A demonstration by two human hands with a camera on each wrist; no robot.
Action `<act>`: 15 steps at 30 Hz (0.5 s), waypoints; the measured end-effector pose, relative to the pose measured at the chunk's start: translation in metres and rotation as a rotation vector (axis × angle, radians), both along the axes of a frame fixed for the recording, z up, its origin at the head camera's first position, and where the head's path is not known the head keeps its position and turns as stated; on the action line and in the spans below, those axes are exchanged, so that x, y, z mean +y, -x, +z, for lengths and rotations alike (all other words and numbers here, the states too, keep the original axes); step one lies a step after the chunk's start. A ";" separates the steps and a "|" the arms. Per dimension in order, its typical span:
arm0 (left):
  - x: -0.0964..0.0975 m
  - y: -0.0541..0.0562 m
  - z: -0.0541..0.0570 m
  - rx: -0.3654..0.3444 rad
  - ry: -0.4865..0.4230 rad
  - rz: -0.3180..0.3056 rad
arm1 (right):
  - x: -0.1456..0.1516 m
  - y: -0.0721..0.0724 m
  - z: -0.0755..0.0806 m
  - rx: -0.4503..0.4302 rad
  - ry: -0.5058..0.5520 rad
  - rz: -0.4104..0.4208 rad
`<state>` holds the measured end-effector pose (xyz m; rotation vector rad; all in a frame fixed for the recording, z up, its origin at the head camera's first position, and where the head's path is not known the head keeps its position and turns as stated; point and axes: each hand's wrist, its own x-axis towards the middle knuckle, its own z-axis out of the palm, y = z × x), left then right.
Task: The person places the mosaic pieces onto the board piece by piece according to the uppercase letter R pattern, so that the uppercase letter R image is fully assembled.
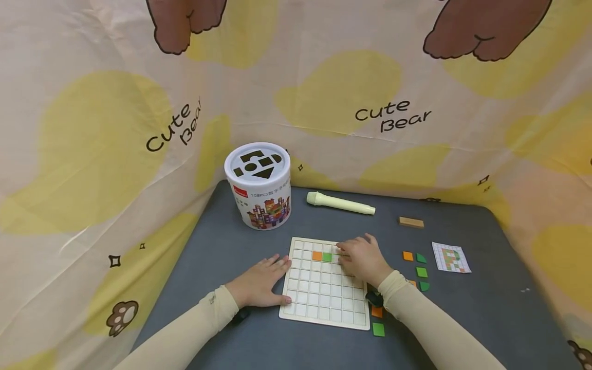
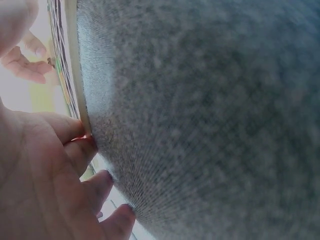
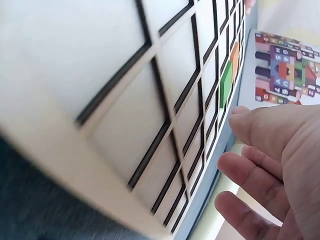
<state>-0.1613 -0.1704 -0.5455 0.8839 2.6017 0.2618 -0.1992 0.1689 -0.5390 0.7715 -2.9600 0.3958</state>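
A white grid board (image 1: 319,299) with a pale wooden frame lies on the dark table. An orange square tile (image 1: 316,255) and a green square tile (image 1: 327,257) sit side by side in its upper cells. My left hand (image 1: 261,281) rests at the board's left edge, fingers spread and touching the frame. Over the upper right of the grid is my right hand (image 1: 363,259). In the right wrist view its thumb (image 3: 250,122) and fingers are apart, with no piece visible between them. The green tile (image 3: 226,84) shows just beyond the thumb.
Loose orange and green tiles (image 1: 421,272) lie right of the board, some partly behind the right arm. A gridded pattern card (image 1: 451,258) is farther right. Behind stand or lie a white bucket (image 1: 265,203) with a shape-cut lid, a pale yellow rod (image 1: 341,203) and a wooden block (image 1: 411,222).
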 end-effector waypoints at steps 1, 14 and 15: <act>0.000 0.000 0.000 0.001 -0.005 0.000 | 0.002 0.000 -0.001 0.003 -0.004 -0.004; 0.000 0.001 -0.001 -0.007 -0.004 0.015 | 0.039 -0.005 -0.001 -0.015 -0.008 -0.112; 0.000 0.001 -0.001 -0.006 -0.006 0.017 | 0.042 -0.005 -0.001 -0.018 -0.003 -0.121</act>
